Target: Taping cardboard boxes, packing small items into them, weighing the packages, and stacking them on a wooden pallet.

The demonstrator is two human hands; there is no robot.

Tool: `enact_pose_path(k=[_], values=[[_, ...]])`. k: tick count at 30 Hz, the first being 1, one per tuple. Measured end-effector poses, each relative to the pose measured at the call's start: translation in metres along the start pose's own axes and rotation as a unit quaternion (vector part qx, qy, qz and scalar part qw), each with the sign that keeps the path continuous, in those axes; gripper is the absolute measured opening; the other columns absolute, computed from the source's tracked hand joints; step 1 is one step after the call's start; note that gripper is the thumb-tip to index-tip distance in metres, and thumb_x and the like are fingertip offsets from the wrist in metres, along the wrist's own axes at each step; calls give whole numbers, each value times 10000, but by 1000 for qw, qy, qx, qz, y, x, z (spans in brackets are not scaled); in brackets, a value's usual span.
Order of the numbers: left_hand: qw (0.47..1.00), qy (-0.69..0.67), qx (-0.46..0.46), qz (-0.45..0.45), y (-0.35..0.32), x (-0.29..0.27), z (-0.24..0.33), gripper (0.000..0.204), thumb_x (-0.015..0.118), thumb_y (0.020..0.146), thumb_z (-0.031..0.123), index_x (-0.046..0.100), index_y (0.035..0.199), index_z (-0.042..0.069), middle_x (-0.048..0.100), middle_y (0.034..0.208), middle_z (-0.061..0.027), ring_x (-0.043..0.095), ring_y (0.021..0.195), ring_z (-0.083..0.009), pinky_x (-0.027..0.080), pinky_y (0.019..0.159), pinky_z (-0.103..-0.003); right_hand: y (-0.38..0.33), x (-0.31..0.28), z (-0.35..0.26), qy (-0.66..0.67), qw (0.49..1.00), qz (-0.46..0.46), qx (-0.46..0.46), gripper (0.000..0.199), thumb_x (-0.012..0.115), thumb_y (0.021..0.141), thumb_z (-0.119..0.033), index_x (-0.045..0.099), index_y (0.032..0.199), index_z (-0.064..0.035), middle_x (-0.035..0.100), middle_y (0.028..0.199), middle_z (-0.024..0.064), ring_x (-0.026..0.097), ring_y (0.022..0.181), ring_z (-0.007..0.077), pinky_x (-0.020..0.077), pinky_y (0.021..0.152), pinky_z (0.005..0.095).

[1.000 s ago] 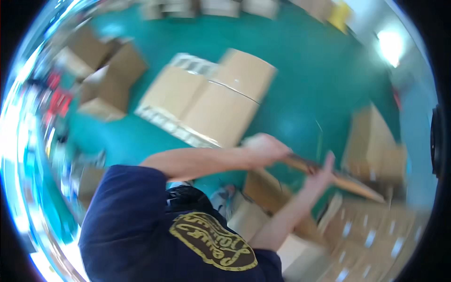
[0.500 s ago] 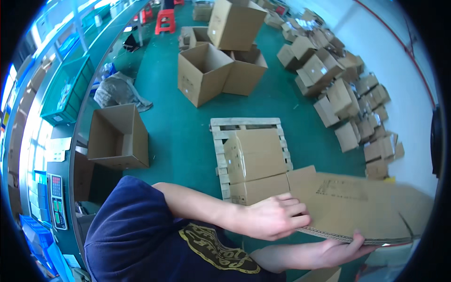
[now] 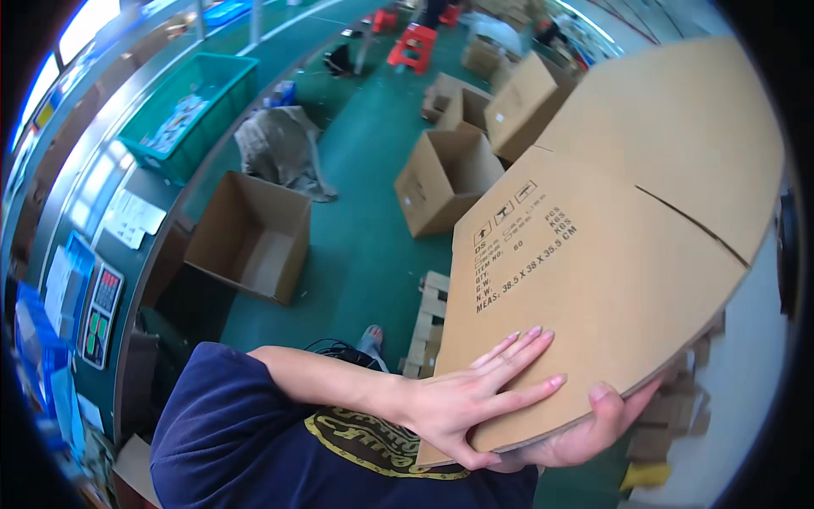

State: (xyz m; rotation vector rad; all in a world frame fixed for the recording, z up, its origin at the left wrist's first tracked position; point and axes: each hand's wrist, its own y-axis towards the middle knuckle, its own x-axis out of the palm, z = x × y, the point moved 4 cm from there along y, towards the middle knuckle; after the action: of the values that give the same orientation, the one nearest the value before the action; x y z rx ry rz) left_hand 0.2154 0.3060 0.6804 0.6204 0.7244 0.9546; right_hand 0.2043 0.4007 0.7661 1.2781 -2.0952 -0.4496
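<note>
A large flattened cardboard box (image 3: 543, 339) with black print and slotted flaps is tilted up in front of me on the right. My left hand (image 3: 487, 394) lies on its face near the lower edge, fingers spread and thumb toward that edge. My right hand (image 3: 598, 428) grips the lower edge from beneath, thumb over the front and the other fingers mostly hidden behind. The wooden pallet (image 3: 426, 318) shows only in part beside the cardboard's left edge.
An open carton (image 3: 250, 237) stands on the green floor at the left, below a workbench with a teal crate (image 3: 182, 119) and a scale (image 3: 100, 314). More open cartons (image 3: 449, 178) and a red stool (image 3: 413, 47) stand farther off. A grey cloth heap (image 3: 280, 148) lies near the bench.
The flattened box has swung up from nearly level and now covers much of the right side. My left hand has gone from curled at its edge to spread on its face. The view has turned left.
</note>
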Motion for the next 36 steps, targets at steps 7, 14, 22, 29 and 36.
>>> enact_pose_path(k=[7, 14, 22, 29, 36], values=[[982, 125, -62, 130, 18, -90, -92, 1069, 732, 710, 378, 148, 1515, -13, 52, 1536, -355, 51, 1451, -478, 121, 1164, -542, 64, 110, 112, 164, 949, -232, 136, 831, 564, 688, -104, 256, 1441, 64, 401, 1384, 211, 422, 1274, 298, 304, 1104, 446], [939, 190, -201, 207, 2, -207, -221, 1047, 706, 756, 332, 80, 1510, -39, 89, 1562, -281, 80, 1470, -390, 108, 1193, -448, 95, 245, 306, 85, 870, -419, 247, 804, 492, 699, -38, 265, 1465, 46, 375, 1428, 178, 383, 1324, 283, 279, 1123, 382], [906, 147, -288, 273, -55, -346, -377, 1041, 693, 743, 277, 61, 1522, -1, 115, 1572, -244, 90, 1478, -335, 110, 1201, -403, 72, 383, 520, 20, 833, -464, 300, 732, 423, 724, 46, 309, 1447, 65, 439, 1392, 202, 481, 1238, 283, 367, 1059, 380], [888, 125, -351, 270, -76, -497, -498, 984, 702, 752, 272, 139, 1527, 47, 187, 1555, -246, 155, 1464, -350, 162, 1193, -412, 81, 522, 683, -67, 848, -445, 278, 718, 417, 702, 50, 377, 1419, 55, 529, 1289, 169, 565, 952, 227, 468, 810, 294], [637, 547, -321, 438, -125, -708, -325, 237, 695, 780, 133, 686, 1004, 56, 667, 882, -144, 639, 853, -327, 515, 784, -425, 80, 625, 877, -122, 817, -461, 324, 714, 457, 720, -5, 379, 1427, 51, 503, 1369, 209, 531, 1201, 302, 409, 1015, 351]])
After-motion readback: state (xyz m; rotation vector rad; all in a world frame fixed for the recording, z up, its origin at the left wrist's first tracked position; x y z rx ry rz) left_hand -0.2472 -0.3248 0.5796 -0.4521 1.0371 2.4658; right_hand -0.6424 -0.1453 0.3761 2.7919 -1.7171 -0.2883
